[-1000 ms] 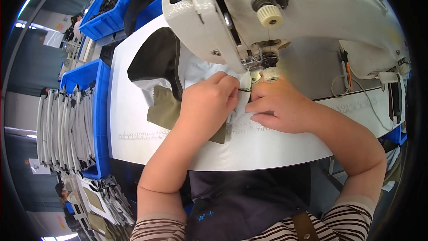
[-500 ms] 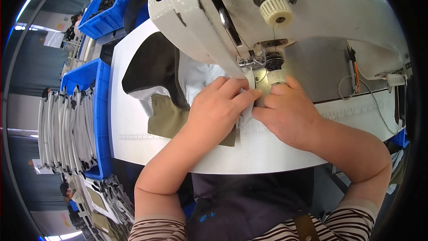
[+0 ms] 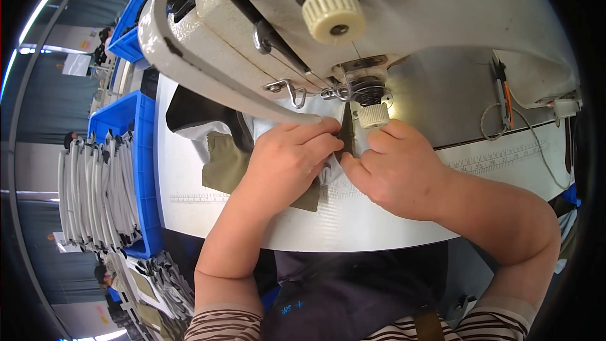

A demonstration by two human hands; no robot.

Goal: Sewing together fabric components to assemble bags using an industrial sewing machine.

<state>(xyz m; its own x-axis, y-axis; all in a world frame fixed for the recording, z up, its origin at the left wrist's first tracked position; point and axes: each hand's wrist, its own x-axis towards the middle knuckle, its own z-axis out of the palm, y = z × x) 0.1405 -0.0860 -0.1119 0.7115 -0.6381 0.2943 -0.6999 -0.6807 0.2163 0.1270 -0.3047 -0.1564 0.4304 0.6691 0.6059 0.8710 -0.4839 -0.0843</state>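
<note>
My left hand (image 3: 290, 161) is closed with its fingertips on the light fabric (image 3: 264, 127) just below the white lever of the sewing machine (image 3: 448, 12). My right hand (image 3: 401, 173), fingers curled, grips the fabric edge beside a dark strip (image 3: 346, 134), just under the needle area and a ribbed cream knob (image 3: 374, 115). Olive fabric (image 3: 216, 164) and a black panel (image 3: 186, 107) lie to the left, partly beneath the light piece. The exact pinch points are partly hidden by my fingers.
A blue crate (image 3: 145, 170) holds upright grey pieces (image 3: 95, 189) at the left, with another blue crate (image 3: 126, 38) behind. The white table (image 3: 360, 230) carries printed rulers. Orange-handled snips (image 3: 505, 101) and a cord lie at the right. Dim figures appear at far left.
The view has come closer to the machine head, which looks larger. My hands have shifted at the fabric edge, the right one lower and more curled. A dark strip now shows between them.
</note>
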